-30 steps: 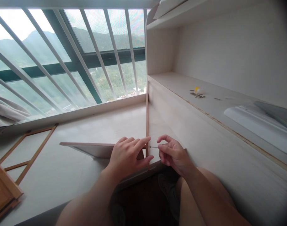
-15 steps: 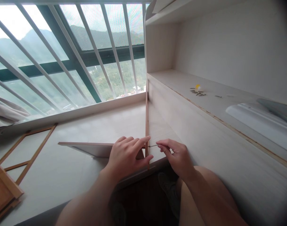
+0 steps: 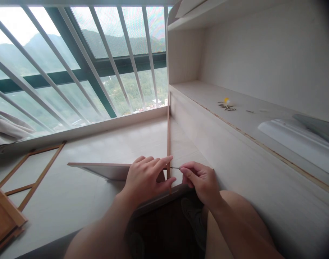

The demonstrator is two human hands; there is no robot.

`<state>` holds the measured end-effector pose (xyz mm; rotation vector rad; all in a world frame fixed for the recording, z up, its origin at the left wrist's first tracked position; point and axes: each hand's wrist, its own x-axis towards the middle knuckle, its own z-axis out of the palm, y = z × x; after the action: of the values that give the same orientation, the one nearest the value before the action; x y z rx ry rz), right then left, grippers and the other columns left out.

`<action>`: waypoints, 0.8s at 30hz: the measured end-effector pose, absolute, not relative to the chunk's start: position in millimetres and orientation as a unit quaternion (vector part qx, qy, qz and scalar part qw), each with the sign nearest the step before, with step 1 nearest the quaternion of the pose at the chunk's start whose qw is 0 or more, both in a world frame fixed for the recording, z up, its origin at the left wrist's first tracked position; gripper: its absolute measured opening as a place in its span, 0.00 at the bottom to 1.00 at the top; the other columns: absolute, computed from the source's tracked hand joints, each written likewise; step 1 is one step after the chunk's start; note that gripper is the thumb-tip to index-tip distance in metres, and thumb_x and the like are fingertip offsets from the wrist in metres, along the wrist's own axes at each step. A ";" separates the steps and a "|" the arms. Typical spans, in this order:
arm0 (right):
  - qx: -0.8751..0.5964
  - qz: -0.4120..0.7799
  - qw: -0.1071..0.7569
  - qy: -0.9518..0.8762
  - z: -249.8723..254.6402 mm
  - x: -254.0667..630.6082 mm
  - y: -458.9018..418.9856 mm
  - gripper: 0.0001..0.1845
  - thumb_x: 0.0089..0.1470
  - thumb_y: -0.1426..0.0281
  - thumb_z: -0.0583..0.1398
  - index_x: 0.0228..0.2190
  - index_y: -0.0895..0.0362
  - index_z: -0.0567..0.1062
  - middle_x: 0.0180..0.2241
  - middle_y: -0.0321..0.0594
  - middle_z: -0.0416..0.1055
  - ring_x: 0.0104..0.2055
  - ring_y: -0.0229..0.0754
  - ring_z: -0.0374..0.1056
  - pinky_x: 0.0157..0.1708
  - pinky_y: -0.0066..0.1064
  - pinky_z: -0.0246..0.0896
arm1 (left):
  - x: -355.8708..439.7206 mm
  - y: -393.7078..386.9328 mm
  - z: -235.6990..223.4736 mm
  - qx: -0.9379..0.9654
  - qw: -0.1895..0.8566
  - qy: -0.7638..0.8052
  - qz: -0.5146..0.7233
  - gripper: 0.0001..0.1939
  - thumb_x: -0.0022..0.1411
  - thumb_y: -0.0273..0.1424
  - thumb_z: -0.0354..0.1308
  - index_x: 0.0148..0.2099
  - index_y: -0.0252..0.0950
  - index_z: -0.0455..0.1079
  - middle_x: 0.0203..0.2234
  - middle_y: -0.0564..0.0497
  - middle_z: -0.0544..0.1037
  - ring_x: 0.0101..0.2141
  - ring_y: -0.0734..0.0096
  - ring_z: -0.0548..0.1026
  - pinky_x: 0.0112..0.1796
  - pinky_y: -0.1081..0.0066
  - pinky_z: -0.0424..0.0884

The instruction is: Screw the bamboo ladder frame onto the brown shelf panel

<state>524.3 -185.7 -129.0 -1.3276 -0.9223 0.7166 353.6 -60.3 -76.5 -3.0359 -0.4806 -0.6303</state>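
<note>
My left hand (image 3: 144, 176) lies over the end of a flat panel (image 3: 102, 169) that stands on edge on the pale surface. Its thumb and forefinger span a narrow wooden strip (image 3: 169, 144) that meets the panel's end. In my right hand (image 3: 202, 180), a thin metal rod (image 3: 176, 168) is pinched between thumb and fingertips. The rod points left, its tip against the strip between my left thumb and forefinger. Its other end is hidden in my right hand, so I cannot tell its exact kind.
Several small metal fasteners (image 3: 226, 106) lie on the shelf (image 3: 196, 91) at right, beside a yellow bit and a white curved piece (image 3: 293, 140). A wooden frame (image 3: 42, 172) and a brown panel (image 3: 5, 219) rest at left. A barred window (image 3: 99, 72) is behind.
My right fingers have shifted and curled in more around the metal rod, the hand slightly lower. My left hand, the panel and the strip stay in place.
</note>
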 end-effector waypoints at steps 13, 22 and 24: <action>-0.533 0.463 0.633 -0.317 -122.4 532.6 -182.5 0.19 0.55 0.55 0.65 0.28 0.59 0.71 0.13 0.35 0.68 0.09 0.30 0.52 0.09 0.21 0.39 | 355.0 -60.3 -76.7 -0.967 0.004 -0.142 -0.209 0.25 0.67 0.49 0.56 0.59 0.41 0.68 0.35 0.52 0.81 0.33 0.65 0.76 0.36 0.62 0.62; -0.606 0.166 0.612 -0.480 -125.3 540.9 -190.2 0.07 0.59 0.65 0.65 0.35 0.56 0.81 0.26 0.37 0.74 0.27 0.35 0.68 0.31 0.28 0.64 | 354.5 -59.7 -77.1 -0.966 0.009 -0.144 -0.213 0.26 0.66 0.50 0.57 0.59 0.42 0.68 0.34 0.54 0.80 0.32 0.65 0.76 0.35 0.62 0.62; -0.599 0.114 0.600 -0.518 -125.9 539.1 -189.5 0.05 0.59 0.67 0.65 0.35 0.54 0.82 0.30 0.38 0.76 0.30 0.36 0.69 0.33 0.29 0.64 | 354.9 -60.0 -76.7 -0.966 0.010 -0.142 -0.216 0.26 0.66 0.49 0.57 0.59 0.42 0.68 0.33 0.54 0.80 0.31 0.65 0.76 0.35 0.62 0.62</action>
<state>539.1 -189.5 -125.9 -1.3898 -1.2010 0.2641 354.9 -60.0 -76.7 -3.0144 -0.4437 -0.6746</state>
